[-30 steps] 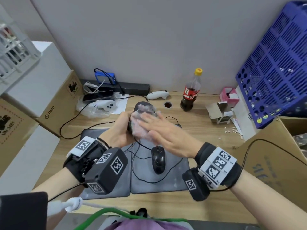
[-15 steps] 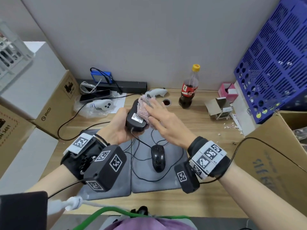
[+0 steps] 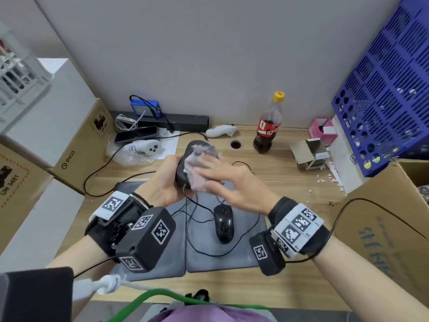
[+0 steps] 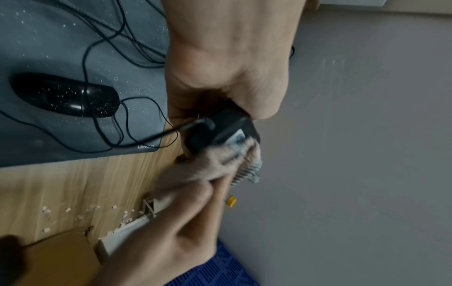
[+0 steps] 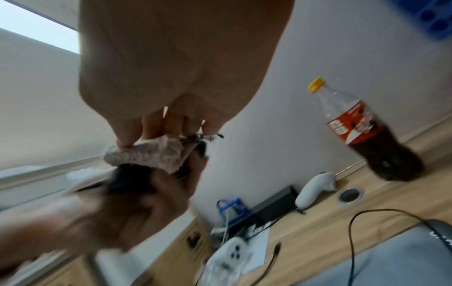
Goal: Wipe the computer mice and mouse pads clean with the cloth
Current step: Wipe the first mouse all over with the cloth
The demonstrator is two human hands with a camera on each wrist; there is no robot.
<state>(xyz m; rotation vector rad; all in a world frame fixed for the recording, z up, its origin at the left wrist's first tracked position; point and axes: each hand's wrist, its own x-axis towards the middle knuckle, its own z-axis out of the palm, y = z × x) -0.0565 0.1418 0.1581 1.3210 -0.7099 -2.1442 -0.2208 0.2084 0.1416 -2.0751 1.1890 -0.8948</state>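
Note:
My left hand (image 3: 166, 182) grips a black wired mouse (image 3: 182, 171) and holds it up above the desk, its cable hanging down to the pads. My right hand (image 3: 222, 180) lies over it with straight fingers and presses a pink cloth (image 3: 197, 168) against the mouse. The left wrist view shows the held mouse (image 4: 220, 127) with the blurred cloth (image 4: 247, 162) across it. A second black mouse (image 3: 223, 223), speckled with white bits, rests on the right grey pad (image 3: 243, 252). The left grey pad (image 3: 180, 252) lies beside it, mostly hidden by my left wrist.
A cola bottle (image 3: 269, 122) stands at the back of the desk. A white controller (image 3: 148, 147) and a phone lie at the back left. A small open carton (image 3: 311, 154), crumbs (image 3: 325, 180), a blue crate (image 3: 390, 89) and a cardboard box (image 3: 383, 217) fill the right.
My right hand slid the cloth out along the held mouse and back towards me. The mouse turned in my left hand, so its label no longer shows. The second mouse stayed put.

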